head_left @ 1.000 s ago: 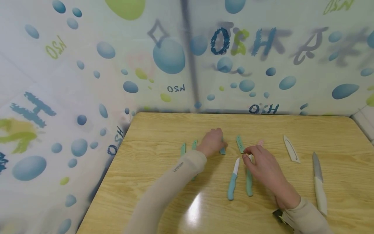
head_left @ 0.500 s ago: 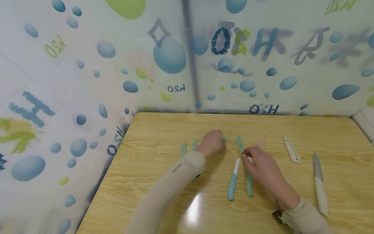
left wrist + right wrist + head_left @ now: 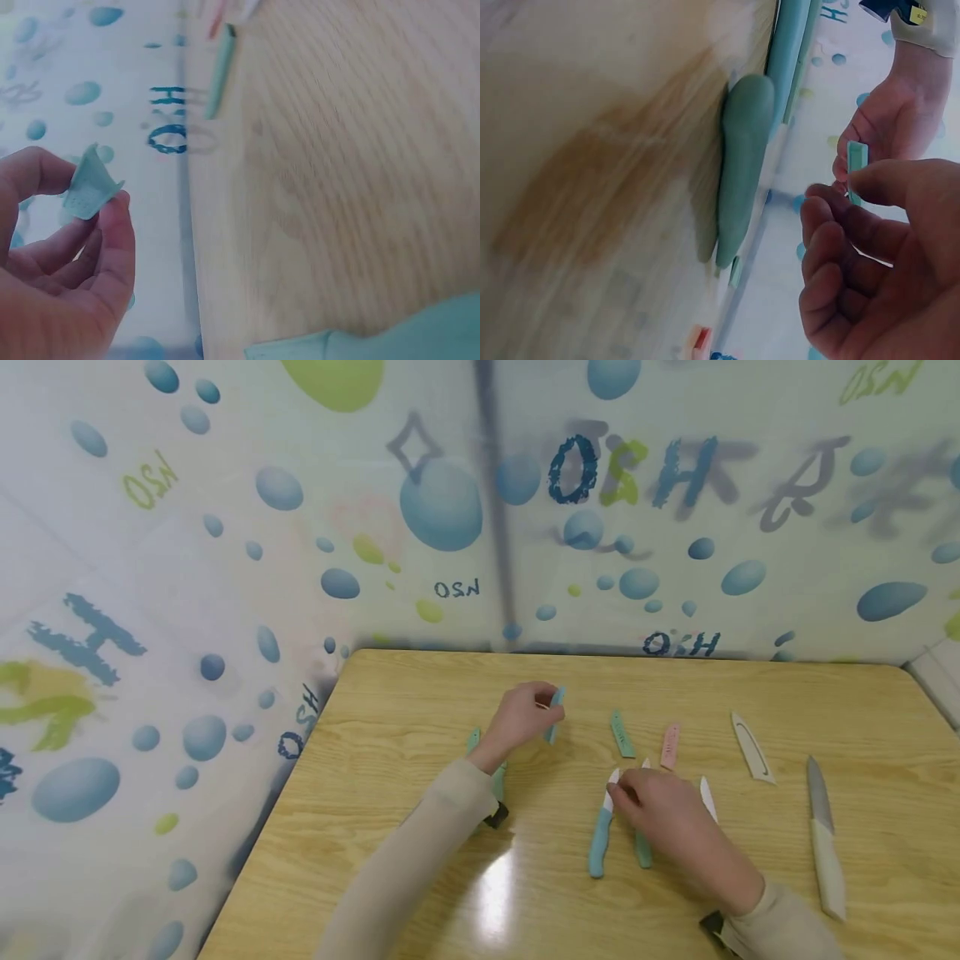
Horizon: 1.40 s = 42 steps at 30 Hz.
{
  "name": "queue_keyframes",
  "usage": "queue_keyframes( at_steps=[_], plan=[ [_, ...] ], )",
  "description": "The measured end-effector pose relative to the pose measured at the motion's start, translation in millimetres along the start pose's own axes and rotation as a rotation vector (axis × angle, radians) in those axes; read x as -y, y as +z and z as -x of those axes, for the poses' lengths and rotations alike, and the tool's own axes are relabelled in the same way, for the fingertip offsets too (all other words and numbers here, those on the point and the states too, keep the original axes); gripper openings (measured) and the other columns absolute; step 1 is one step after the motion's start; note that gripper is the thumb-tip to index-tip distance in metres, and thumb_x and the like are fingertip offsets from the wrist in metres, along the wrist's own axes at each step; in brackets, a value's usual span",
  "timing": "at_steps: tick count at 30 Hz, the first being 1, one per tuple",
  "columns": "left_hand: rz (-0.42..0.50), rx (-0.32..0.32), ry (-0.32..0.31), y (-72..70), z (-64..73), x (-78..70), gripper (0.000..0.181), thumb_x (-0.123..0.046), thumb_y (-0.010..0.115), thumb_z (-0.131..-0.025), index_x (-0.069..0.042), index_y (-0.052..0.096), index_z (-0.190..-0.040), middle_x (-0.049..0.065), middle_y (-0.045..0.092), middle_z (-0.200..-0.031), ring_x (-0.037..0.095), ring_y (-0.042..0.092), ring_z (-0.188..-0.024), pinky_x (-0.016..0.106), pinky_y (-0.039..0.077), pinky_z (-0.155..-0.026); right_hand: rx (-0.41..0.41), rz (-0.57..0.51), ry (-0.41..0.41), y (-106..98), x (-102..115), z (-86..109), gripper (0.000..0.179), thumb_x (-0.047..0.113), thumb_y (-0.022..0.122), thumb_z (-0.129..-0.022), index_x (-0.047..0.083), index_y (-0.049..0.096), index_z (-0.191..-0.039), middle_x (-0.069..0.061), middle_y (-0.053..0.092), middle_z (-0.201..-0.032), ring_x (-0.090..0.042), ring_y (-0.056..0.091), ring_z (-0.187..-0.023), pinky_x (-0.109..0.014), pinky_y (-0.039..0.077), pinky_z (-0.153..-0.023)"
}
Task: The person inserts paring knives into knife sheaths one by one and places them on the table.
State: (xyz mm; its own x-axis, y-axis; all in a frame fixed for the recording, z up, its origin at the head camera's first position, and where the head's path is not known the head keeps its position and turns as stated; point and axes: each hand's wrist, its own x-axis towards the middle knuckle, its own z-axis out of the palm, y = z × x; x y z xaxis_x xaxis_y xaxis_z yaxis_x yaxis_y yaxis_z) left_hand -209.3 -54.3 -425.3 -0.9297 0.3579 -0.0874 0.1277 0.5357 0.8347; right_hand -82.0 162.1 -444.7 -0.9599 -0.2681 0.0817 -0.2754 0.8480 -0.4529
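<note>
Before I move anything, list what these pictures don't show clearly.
Head view: handle of the rightmost white blade, hidden by the right wrist.
Head view: markings on the loose green sheath, too small to read.
Left wrist view: the green piece, cut off by the bottom and right edges.

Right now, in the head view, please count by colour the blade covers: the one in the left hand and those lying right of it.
Blue cover, in the left hand: 1
Green cover: 1
Pink cover: 1
White cover: 1
Total: 4
</note>
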Motion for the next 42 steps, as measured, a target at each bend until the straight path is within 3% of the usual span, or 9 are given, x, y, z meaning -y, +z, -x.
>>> queue_keyframes(
  at_steps=[7, 15, 27, 34, 42],
  plan=[
    [0.305, -0.045, -0.036, -6.4, 12.2, 3.8, 0.037, -0.02, 0.065, -0.102, -0.003, 0.065, -0.135, 0.006, 0.074, -0.114, 0.02, 0.068, -0.104, 0.043, 0.06, -0.091, 0.084, 0.063, 0.029, 6, 11, 3.7, 0.046, 0.031, 0.066, -0.103, 0.02, 0.05, -0.061, 0.008, 0.038, -0.052, -0.006, 0.034, -0.046, -0.023, 0.028, -0.043],
    [0.53, -0.086, -0.034, -14.8, 25.6, 11.8, 0.032, -0.011, 0.064, -0.101, -0.002, 0.066, -0.131, 0.012, 0.075, -0.114, 0.042, 0.064, -0.12, 0.035, 0.06, -0.087, 0.083, 0.137, 0.053, 13, 20, 5.9, 0.049, 0.036, 0.068, -0.1, 0.021, 0.049, -0.058, 0.007, 0.04, -0.052, -0.009, 0.036, -0.046, -0.026, 0.028, -0.043],
    [0.623, -0.124, -0.03, -24.8, 44.3, 22.7, 0.031, -0.009, 0.063, -0.102, -0.002, 0.065, -0.132, 0.015, 0.073, -0.117, 0.047, 0.061, -0.117, 0.035, 0.06, -0.087, 0.092, 0.156, 0.032, 21, 23, 3.7, 0.053, 0.035, 0.071, -0.098, 0.02, 0.047, -0.053, 0.007, 0.039, -0.05, -0.009, 0.035, -0.045, -0.027, 0.028, -0.042],
    [0.656, -0.133, -0.024, -27.4, 50.3, 29.1, 0.031, -0.007, 0.063, -0.102, 0.001, 0.065, -0.131, 0.015, 0.074, -0.116, 0.047, 0.061, -0.115, 0.033, 0.06, -0.085, 0.125, 0.168, 0.035, 23, 25, 2.2, 0.05, 0.036, 0.074, -0.095, 0.02, 0.049, -0.056, 0.007, 0.041, -0.051, -0.01, 0.038, -0.045, -0.027, 0.03, -0.042],
    [0.687, -0.152, -0.05, -29.3, 54.2, 34.7, 0.031, -0.005, 0.063, -0.1, 0.001, 0.065, -0.131, 0.016, 0.073, -0.116, 0.046, 0.062, -0.116, 0.032, 0.06, -0.083, 0.141, 0.207, -0.023, 26, 29, 0.4, 0.051, 0.033, 0.078, -0.093, 0.018, 0.044, -0.058, 0.007, 0.039, -0.052, -0.008, 0.036, -0.047, -0.025, 0.029, -0.042]
  ],
)
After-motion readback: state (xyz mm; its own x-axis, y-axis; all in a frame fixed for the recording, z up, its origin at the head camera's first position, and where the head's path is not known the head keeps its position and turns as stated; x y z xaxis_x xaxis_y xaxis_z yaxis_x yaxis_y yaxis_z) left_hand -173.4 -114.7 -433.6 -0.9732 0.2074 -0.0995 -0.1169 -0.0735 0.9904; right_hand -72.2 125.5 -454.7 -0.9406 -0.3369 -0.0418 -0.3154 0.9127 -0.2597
